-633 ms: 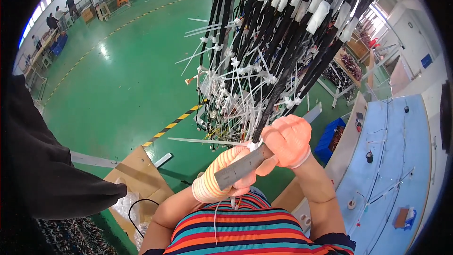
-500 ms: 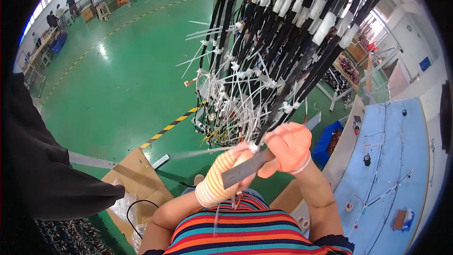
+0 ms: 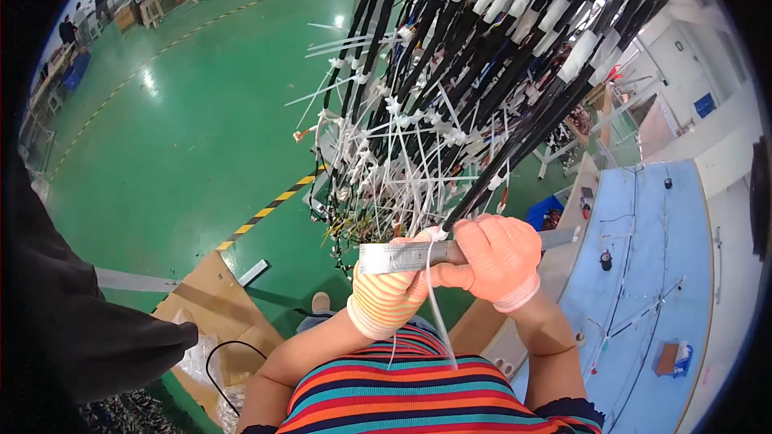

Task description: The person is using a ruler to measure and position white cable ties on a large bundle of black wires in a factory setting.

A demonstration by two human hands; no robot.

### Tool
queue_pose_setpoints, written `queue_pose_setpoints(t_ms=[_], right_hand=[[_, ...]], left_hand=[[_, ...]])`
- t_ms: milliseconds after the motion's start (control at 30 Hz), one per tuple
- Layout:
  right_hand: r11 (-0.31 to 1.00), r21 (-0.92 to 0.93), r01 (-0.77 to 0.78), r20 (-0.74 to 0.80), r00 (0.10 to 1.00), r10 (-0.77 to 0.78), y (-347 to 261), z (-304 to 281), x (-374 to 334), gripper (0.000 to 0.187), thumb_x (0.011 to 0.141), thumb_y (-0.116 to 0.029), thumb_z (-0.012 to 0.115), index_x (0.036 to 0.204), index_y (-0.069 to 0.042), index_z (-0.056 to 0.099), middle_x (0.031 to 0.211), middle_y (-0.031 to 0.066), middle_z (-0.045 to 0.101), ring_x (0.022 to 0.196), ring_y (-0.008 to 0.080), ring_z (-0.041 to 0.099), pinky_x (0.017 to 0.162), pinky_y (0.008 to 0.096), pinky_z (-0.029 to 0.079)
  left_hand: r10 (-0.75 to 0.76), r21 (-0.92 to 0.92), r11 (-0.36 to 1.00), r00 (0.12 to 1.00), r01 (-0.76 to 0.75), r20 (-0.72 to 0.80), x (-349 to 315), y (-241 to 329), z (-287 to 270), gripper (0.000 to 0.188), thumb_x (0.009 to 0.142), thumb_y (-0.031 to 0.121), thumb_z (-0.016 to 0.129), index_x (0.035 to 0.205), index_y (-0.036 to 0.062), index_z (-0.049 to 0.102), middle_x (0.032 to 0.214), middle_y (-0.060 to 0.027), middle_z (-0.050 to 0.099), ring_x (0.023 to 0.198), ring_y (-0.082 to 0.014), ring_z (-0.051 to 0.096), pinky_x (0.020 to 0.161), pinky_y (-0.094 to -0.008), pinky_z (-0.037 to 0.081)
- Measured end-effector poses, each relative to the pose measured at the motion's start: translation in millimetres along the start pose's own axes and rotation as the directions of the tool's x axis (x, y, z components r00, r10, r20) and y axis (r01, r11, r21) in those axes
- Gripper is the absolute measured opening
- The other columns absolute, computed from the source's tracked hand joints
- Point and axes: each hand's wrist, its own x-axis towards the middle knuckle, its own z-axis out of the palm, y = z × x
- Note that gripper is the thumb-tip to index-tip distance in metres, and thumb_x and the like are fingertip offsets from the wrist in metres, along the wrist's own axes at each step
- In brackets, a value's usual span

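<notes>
Head cam: right hand [image 3: 500, 264] has its fingers clamped around a steel ruler [image 3: 394, 258], held crosswise just near of the hanging black wire harnesses [image 3: 567, 108]. Left hand [image 3: 388, 299] is curled behind the ruler, can't tell what it's gripping.

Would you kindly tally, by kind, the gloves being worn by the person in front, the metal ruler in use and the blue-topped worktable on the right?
Gloves: 2 (striped left glove, orange right glove)
Metal ruler: 1
Blue-topped worktable: 1
Total: 4
</notes>
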Motion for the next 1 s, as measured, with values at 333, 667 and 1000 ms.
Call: queue_pose_setpoints(t_ms=[333,667,1000], right_hand=[[0.994,-0.096,-0.047,0.055,0.997,0.053,2.2,-5.9,-9.4,0.05,0.057,-0.055,0.07,0.066,-0.01,0.052,0.055,0.0011,0.038,0.044,0.0167,0.042,0.04,0.0265,0.032],[0.833,0.43,-0.349,0.257,0.931,0.257,5.7,-63.9,-61.1,0.052,0.052,-0.048,0.078,0.078,-0.008,0.058,0.053,0.0045,0.043,0.044,0.0224,0.046,0.042,0.0307,0.034],[0.825,0.362,-0.434,0.494,0.84,0.225,-55.3,-0.3,1.6,0.066,0.066,-0.013,0.066,0.128,-0.005,0.045,0.076,0.0099,0.063,0.06,0.0263,0.061,0.053,0.0351,0.048]], left_hand=[[0.115,0.023,0.993,0.985,-0.119,0.13,0.6,-2.4,8.0,0.047,0.065,0.001,0.064,0.111,0.0011,0.057,0.079,-0.0122,0.064,0.058,-0.0303,0.06,0.049,-0.0376,0.048],[-0.03,-0.03,0.999,0.998,0.032,0.062,17.9,-70.2,42.6,0.046,0.078,0.001,0.054,0.123,0.006,0.049,0.121,-0.0197,0.051,0.098,-0.0356,0.057,0.08,-0.0372,0.049],[-0.021,-0.038,0.999,0.977,0.013,-0.213,76.1,-75.7,97.2,0.033,0.07,0.016,0.074,0.096,0.0071,0.057,0.087,-0.0097,0.06,0.078,-0.0291,0.058,0.063,-0.0373,0.047]])
